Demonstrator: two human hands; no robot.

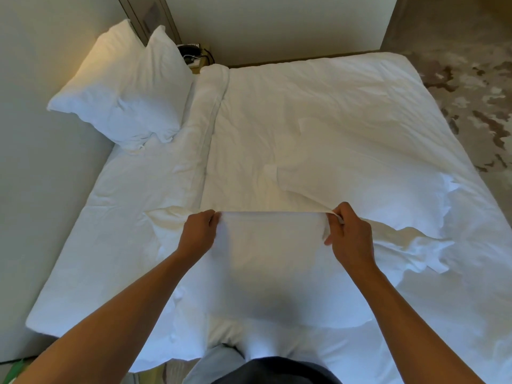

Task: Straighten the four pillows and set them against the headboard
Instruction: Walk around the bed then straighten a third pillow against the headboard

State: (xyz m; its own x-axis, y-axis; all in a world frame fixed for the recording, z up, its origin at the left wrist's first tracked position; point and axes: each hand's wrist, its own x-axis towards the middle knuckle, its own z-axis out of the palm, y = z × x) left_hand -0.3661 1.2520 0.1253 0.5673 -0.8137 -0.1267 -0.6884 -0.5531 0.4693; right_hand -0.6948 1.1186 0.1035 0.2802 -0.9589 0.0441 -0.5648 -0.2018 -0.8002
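Your left hand (200,230) and right hand (349,236) are both bare, with no glove, ring or watch showing from the fingers (336,217) back to the wrists. Behind the fingers, both your forearms (133,309) run bare all the way back to the lower corners of the view, so no sleeve reaches anywhere near the hands. Well back from the fingers, at the bottom edge between your arms, you are wearing a dark garment (277,371) with a rounded outline, and just beside it on the left shows a strip of pale grey-blue fabric (216,361) like a trouser leg.
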